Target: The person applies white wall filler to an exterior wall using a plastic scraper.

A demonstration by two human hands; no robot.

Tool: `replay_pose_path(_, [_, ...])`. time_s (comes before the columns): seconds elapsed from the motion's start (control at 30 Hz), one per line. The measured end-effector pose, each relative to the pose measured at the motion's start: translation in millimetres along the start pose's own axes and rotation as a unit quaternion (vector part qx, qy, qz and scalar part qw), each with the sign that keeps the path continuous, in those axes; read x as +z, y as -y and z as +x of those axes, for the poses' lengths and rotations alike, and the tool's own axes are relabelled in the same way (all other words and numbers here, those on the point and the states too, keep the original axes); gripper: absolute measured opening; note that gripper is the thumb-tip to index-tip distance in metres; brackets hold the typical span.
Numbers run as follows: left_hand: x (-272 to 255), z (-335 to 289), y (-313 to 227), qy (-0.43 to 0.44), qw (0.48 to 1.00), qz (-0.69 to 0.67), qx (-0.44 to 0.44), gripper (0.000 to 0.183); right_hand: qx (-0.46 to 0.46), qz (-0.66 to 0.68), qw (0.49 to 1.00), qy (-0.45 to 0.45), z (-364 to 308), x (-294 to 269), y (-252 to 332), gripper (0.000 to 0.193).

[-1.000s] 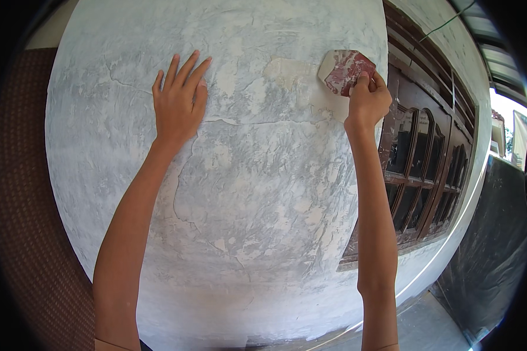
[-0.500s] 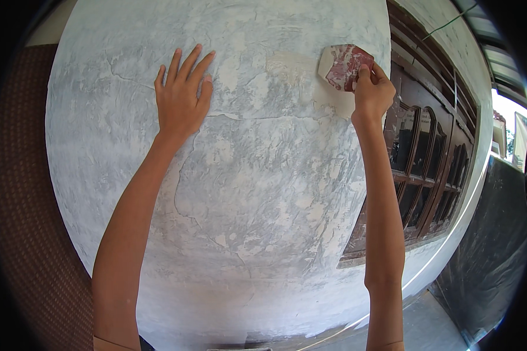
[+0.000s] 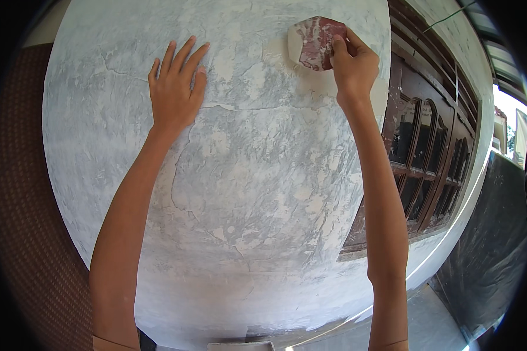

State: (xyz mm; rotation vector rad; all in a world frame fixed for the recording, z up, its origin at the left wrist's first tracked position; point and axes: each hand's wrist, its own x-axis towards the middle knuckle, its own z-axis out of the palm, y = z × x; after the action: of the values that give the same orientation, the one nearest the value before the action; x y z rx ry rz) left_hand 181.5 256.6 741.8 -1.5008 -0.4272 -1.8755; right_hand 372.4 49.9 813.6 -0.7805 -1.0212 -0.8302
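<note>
A cracked wall (image 3: 246, 169), patchy white and grey, fills the middle of the view. My left hand (image 3: 175, 93) rests flat on it at the upper left, fingers spread, holding nothing. At the upper right my right hand (image 3: 356, 67) pinches the right edge of a flat, many-sided plaster scraper (image 3: 319, 44), reddish brown and smeared with pale filler. Pale paste lines the scraper's left edge, which lies against the wall or very close to it. Beneath it shows a damp beige patch (image 3: 316, 85). A thin crack runs across between my hands and another runs down below the left one.
Right of the wall is a brown wooden window (image 3: 421, 140) with dark panes. Black sheeting (image 3: 486, 216) hangs beyond it. A brown woven-looking panel (image 3: 17, 193) borders the left side. A pale container's rim (image 3: 240, 346) shows at the bottom edge.
My right hand has moved up and left with the scraper across the beige patch. My left hand stays on the wall; the whole view has shifted slightly.
</note>
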Motion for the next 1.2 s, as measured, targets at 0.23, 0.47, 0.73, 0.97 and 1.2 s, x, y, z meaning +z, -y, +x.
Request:
replay_pose_path(0.23, [0.4, -3.3, 4.5, -0.002, 1.0, -0.006, 0.0, 0.04, 0.008, -0.06, 0.998, -0.006, -15.9, -21.0, -15.9, 0.033])
replay_pose_path(0.47, [-2.8, -1.3, 1.3, 0.008, 1.0, 0.003, 0.002, 0.041, 0.014, 0.034, 0.999, 0.037, -33.0, -13.3, -7.5, 0.037])
replay_pose_path(0.73, [-2.7, -3.0, 0.0, 0.011, 1.0, 0.013, -0.005, 0.04, 0.027, -0.024, 0.998, -0.042, -26.9, -43.7, -26.8, 0.035])
replay_pose_path(0.97, [-2.3, -0.7, 0.7, 0.015, 1.0, 0.001, 0.001, 0.04, 0.023, 0.062, 0.997, 0.049, -48.7, -0.5, -15.0, 0.035])
replay_pose_path(1.2, [-3.9, -3.5, 1.2, 0.013, 1.0, 0.021, -0.011, 0.04, 0.076, 0.041, 0.994, -0.062, -35.8, -34.2, -27.0, 0.033])
